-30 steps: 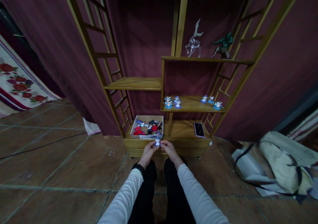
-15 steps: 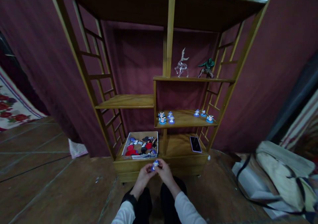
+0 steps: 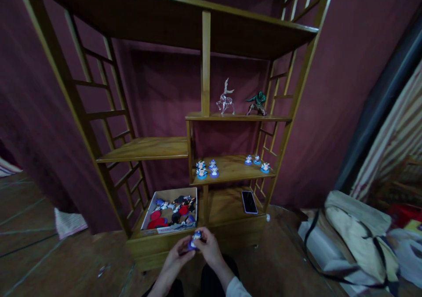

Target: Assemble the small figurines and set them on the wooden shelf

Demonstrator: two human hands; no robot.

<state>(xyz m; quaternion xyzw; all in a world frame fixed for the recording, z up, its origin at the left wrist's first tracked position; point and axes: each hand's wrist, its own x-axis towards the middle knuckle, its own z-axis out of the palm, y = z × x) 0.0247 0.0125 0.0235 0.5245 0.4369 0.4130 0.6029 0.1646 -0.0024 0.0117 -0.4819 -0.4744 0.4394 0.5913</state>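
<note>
Between my two hands I hold a small purple-and-white figurine (image 3: 195,239) in front of the cabinet's bottom edge. My left hand (image 3: 177,257) grips its purple base from the left, while the fingers of my right hand (image 3: 209,249) close on its right side. Just beyond them sits an open cardboard box (image 3: 194,209) with red, black, white and purple figurines (image 3: 176,218) jumbled inside. On the low right shelf (image 3: 234,169) stand two groups of similar figurines: a left cluster (image 3: 213,171) and a right one (image 3: 257,160), on blue or purple bases.
A phone (image 3: 249,202) lies on the bottom board. One shelf up from the figurines stand a clear deer ornament (image 3: 226,100) and a dark green figure (image 3: 257,103). Wooden lattice sides frame the cabinet (image 3: 206,64). Bags (image 3: 349,240) rest on the floor at right.
My view has turned right and tilted up, so the cabinet sits lower and further left. Both hands still hold the figurine, which now looks more tilted.
</note>
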